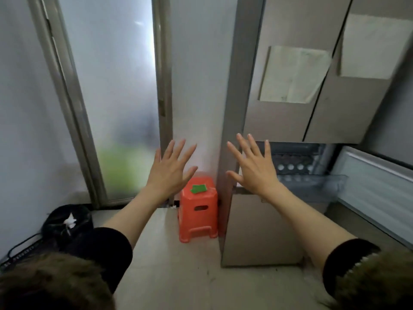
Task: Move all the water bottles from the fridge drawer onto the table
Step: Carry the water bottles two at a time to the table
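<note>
Standing beyond the right hand (254,170), the fridge (297,117) has its drawer (312,182) pulled out, bottles (290,167) showing as pale caps just past the fingers. Both that hand and the left hand (171,170) are spread, holding nothing. Reaching in blind risks toppling bottles, since they look tightly packed.

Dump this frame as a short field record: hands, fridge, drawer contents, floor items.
left hand: open, fingers spread, holds nothing
right hand: open, fingers spread, holds nothing, raised in front of the fridge
fridge: upper doors closed, paper sheets stuck on them
fridge drawer: pulled open at right
bottles: row of round caps visible behind the drawer front; count unclear
stool: orange, on floor left of fridge, green patch on top
bin: black, floor far left
table: not in view
</note>
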{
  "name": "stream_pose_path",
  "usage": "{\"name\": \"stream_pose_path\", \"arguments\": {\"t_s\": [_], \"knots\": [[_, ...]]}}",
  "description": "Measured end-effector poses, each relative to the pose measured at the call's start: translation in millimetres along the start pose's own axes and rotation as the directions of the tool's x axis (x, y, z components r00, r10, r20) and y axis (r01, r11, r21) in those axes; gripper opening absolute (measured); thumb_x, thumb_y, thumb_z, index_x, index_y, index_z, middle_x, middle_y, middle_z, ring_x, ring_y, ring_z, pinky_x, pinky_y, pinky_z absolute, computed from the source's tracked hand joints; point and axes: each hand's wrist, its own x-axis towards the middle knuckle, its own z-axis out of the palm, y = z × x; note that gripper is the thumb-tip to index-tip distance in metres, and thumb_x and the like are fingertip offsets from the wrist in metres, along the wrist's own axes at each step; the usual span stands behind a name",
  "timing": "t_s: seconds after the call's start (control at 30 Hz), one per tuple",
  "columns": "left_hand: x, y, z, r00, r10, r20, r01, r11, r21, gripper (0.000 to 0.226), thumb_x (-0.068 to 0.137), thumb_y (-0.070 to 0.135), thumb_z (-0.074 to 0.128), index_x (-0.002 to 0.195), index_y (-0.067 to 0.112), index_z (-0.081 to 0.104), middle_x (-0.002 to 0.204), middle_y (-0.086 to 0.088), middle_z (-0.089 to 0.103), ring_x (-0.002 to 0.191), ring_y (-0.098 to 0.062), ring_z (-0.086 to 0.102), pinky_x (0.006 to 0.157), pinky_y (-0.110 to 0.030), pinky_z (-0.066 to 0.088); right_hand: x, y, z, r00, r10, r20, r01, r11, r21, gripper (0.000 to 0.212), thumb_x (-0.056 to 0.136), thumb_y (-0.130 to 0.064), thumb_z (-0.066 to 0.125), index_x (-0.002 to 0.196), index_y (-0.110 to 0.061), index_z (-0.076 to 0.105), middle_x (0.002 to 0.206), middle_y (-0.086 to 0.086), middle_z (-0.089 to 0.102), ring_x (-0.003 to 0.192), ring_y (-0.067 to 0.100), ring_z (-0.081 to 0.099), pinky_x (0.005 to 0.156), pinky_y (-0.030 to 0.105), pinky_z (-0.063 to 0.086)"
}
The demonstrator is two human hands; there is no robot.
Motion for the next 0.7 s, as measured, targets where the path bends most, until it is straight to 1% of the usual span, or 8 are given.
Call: {"name": "stream_pose_path", "arguments": {"t_s": [0.03, 0.13, 0.17, 0.27, 0.3, 0.47, 0.57, 0.7], "knots": [[11, 20, 7, 1.000, 0.029, 0.003, -0.028, 0.999, -0.030, 0.074, 0.080, 0.062, 0.002, 0.148, 0.033, 0.004, 0.158, -0.002, 0.006, 0.145, -0.026, 0.006, 0.114, -0.052, 0.010, -8, 18, 7, 0.999, 0.032, 0.016, -0.032, 0.999, -0.006, 0.077, 0.089, -0.061, 0.037, 0.149, -0.030, 0.000, 0.159, 0.003, -0.008, 0.146, 0.027, -0.009, 0.111, 0.059, -0.005], [41, 71, 35, 0.995, 0.096, 0.010, -0.094, 0.991, -0.094, 0.062, 0.093, 0.056, 0.020, 0.148, 0.032, 0.004, 0.158, -0.003, 0.006, 0.145, -0.027, 0.006, 0.115, -0.052, 0.009, -24, 65, 30, 0.992, 0.109, 0.062, -0.108, 0.994, -0.015, 0.077, 0.089, -0.062, 0.036, 0.149, -0.030, -0.002, 0.158, 0.002, -0.010, 0.145, 0.026, -0.011, 0.111, 0.058, -0.007], [52, 86, 45, 0.993, 0.117, 0.015, -0.115, 0.988, -0.105, 0.062, 0.093, 0.056, 0.020, 0.148, 0.032, 0.002, 0.158, -0.003, 0.004, 0.145, -0.026, 0.004, 0.116, -0.051, 0.008, -27, 80, 40, 0.989, 0.127, 0.082, -0.126, 0.992, -0.021, 0.077, 0.089, -0.062, 0.035, 0.149, -0.030, -0.003, 0.158, 0.002, -0.011, 0.145, 0.025, -0.012, 0.112, 0.058, -0.007], [91, 126, 78, 0.987, 0.158, 0.034, -0.153, 0.980, -0.130, 0.070, 0.083, 0.063, 0.003, 0.147, 0.035, -0.003, 0.158, -0.003, 0.002, 0.145, -0.025, 0.004, 0.116, -0.050, 0.008, -30, 124, 71, 0.975, 0.182, 0.128, -0.179, 0.983, -0.032, 0.077, 0.090, -0.063, 0.031, 0.149, -0.031, -0.005, 0.158, 0.001, -0.013, 0.145, 0.025, -0.013, 0.112, 0.057, -0.006], [105, 138, 89, 0.985, 0.169, 0.039, -0.162, 0.976, -0.144, 0.071, 0.082, 0.063, 0.001, 0.147, 0.035, -0.004, 0.158, -0.003, 0.002, 0.145, -0.025, 0.004, 0.117, -0.049, 0.008, -28, 139, 82, 0.969, 0.201, 0.141, -0.199, 0.980, -0.031, 0.076, 0.090, -0.063, 0.031, 0.149, -0.031, -0.005, 0.158, 0.002, -0.011, 0.145, 0.025, -0.011, 0.113, 0.057, -0.006], [181, 197, 149, 0.976, 0.199, 0.084, -0.170, 0.947, -0.272, 0.062, 0.094, 0.055, 0.020, 0.147, 0.034, -0.004, 0.158, -0.001, 0.002, 0.146, -0.021, 0.002, 0.118, -0.047, 0.006, -11, 216, 135, 0.934, 0.270, 0.233, -0.266, 0.963, -0.052, 0.075, 0.090, -0.063, 0.032, 0.149, -0.029, 0.000, 0.159, 0.003, -0.002, 0.146, 0.024, -0.005, 0.113, 0.054, -0.005], [219, 225, 183, 0.969, 0.216, 0.122, -0.167, 0.932, -0.323, 0.062, 0.095, 0.055, 0.022, 0.147, 0.034, -0.003, 0.158, 0.000, 0.003, 0.146, -0.021, 0.004, 0.118, -0.047, 0.008, 4, 255, 165, 0.916, 0.288, 0.281, -0.286, 0.957, -0.050, 0.073, 0.091, -0.060, 0.033, 0.149, -0.028, 0.003, 0.159, 0.003, 0.002, 0.146, 0.024, -0.002, 0.114, 0.053, -0.004], [262, 257, 222, 0.955, 0.215, 0.205, -0.124, 0.916, -0.381, 0.061, 0.095, 0.055, 0.022, 0.148, 0.034, -0.002, 0.158, 0.001, 0.003, 0.146, -0.020, 0.002, 0.118, -0.044, 0.005, 20, 299, 207, 0.890, 0.317, 0.327, -0.334, 0.942, -0.004, 0.068, 0.093, -0.058, 0.028, 0.150, -0.025, 0.009, 0.158, 0.003, 0.008, 0.146, 0.023, 0.002, 0.116, 0.049, -0.004]]}}
